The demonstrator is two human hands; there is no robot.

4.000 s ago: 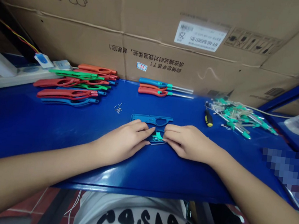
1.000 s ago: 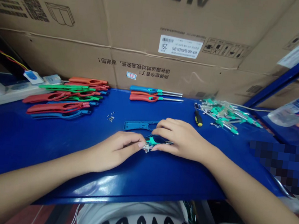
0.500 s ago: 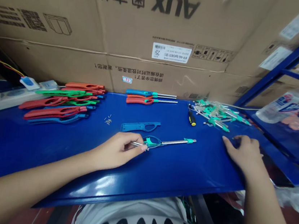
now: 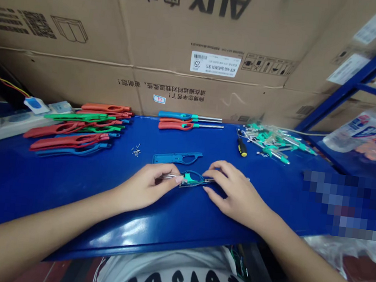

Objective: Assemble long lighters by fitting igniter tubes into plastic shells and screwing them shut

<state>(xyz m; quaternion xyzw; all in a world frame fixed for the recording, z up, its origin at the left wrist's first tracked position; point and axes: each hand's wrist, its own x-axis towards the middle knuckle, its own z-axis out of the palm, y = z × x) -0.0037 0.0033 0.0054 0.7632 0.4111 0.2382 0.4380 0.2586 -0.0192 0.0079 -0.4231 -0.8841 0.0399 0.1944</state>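
Note:
A half-built lighter (image 4: 193, 178), with a teal trigger in a blue shell and a metal tube, lies on the blue table (image 4: 67, 176) in front of me. My left hand (image 4: 148, 185) pinches its left end, fingers closed on it. My right hand (image 4: 233, 188) rests over the tube at its right, fingers curled onto it. Just behind lies a loose blue shell half (image 4: 176, 158).
Red, green and blue shell halves (image 4: 76, 129) are stacked at the back left. Three finished lighters (image 4: 188, 122) lie at the back centre, a screwdriver (image 4: 241, 147) and teal-and-metal inner parts (image 4: 273, 142) at the back right. Small screws (image 4: 136, 150) lie loose. Cardboard boxes (image 4: 186, 44) wall the back.
My right hand had gone out to the right side of the table half a second ago; it has come back onto the lighter's tube. My left hand has kept its pinch.

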